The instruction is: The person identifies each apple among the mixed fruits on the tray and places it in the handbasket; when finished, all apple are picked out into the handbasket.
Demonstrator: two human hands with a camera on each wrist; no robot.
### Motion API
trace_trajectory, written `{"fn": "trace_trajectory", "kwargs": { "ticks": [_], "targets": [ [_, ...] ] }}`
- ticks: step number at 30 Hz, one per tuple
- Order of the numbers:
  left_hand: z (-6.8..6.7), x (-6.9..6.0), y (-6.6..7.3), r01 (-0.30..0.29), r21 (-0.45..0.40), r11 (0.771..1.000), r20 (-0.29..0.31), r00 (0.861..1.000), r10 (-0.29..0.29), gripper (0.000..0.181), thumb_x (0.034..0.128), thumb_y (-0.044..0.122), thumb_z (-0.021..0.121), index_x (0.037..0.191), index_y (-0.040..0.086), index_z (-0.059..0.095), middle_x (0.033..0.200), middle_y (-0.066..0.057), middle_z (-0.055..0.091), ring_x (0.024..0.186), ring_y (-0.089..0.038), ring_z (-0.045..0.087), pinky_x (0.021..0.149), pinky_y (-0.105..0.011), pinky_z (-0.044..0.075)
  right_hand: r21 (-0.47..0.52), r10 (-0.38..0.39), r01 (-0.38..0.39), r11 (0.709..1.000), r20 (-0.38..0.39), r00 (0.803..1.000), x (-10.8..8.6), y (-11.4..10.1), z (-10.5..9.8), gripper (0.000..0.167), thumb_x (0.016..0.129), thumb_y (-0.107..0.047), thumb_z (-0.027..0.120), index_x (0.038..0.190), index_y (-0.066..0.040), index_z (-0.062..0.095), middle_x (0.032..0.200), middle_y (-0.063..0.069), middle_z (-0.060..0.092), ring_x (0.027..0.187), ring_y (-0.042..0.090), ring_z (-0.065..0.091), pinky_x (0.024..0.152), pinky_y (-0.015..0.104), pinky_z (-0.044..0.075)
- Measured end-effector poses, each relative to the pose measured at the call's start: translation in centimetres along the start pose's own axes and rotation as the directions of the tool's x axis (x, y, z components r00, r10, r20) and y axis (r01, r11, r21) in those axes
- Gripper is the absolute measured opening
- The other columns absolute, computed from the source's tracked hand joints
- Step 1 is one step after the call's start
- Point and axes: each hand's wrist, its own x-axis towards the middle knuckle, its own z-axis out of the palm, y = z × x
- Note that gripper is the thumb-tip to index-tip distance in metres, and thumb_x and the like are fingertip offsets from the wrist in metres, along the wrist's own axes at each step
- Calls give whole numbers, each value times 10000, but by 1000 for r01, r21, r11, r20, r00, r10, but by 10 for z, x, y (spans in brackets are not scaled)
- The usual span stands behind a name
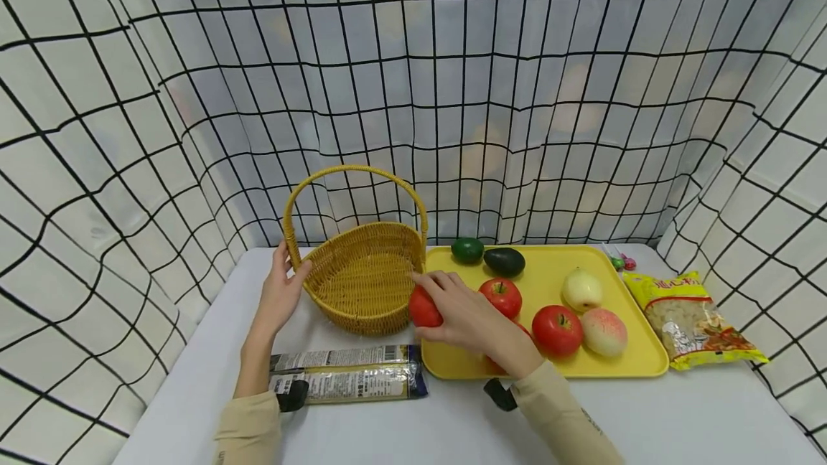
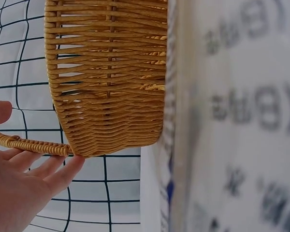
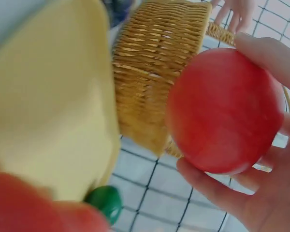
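Observation:
My right hand point(image 1: 466, 313) grips a red apple point(image 3: 224, 111) above the left edge of the yellow tray point(image 1: 620, 368), beside the basket. The yellow wicker basket point(image 1: 362, 278) stands upright on the table, its arched handle raised. At the basket's left side, my left hand point(image 1: 282, 293) touches the base of the handle. The left wrist view shows the fingers point(image 2: 55, 174) fairly straight against the handle point(image 2: 36, 145), with the thumb apart above it. Other red apples point(image 1: 500, 298) sit on the tray, one partly hidden under my right arm.
Two dark green avocados point(image 1: 504, 262), a pale yellow pear-like fruit point(image 1: 583, 289) and a peach point(image 1: 604, 332) lie on the tray. A yellow snack bag point(image 1: 691, 318) is to its right. Flat printed packets point(image 1: 355, 373) lie before the basket. Black netting point(image 1: 439, 106) surrounds the table.

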Motion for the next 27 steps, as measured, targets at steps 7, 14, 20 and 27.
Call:
{"fn": "trace_trajectory", "kwargs": {
  "ticks": [7,14,20,27],
  "targets": [
    [-2,1,0,7,-11,1000,9,1000,-7,822,1102,398,429,1652,99,-104,1733,-199,23,1588,-450,154,1249,-610,265,-135,-143,150,979,61,988,49,-23,-9,723,923,-491,716,1548,-282,419,1477,20,519,1286,219,521,909,374,591],
    [-4,-4,1,34,-2,999,14,999,-34,799,1107,369,427,1656,115,-95,1735,-189,26,1588,-446,160,1249,-633,241,-148,-127,170,974,265,956,100,-39,-6,692,924,-516,710,1526,-294,451,1470,20,507,1292,208,509,931,377,566],
    [-2,-3,4,40,-15,999,3,999,-40,806,1105,372,436,1656,106,-89,1736,-187,36,1589,-439,164,1249,-631,245,-179,-77,156,971,383,921,143,-50,0,726,935,-544,690,1559,-312,399,1575,30,435,1385,223,481,1051,424,534],
    [-2,-2,4,46,-17,999,3,999,-46,824,1099,390,444,1655,112,-96,1733,-196,17,1592,-439,147,1257,-585,272,-180,-3,101,978,479,878,175,-54,18,778,942,-538,682,1603,-327,330,1716,45,247,1546,277,330,1122,524,469]
  ]
}}
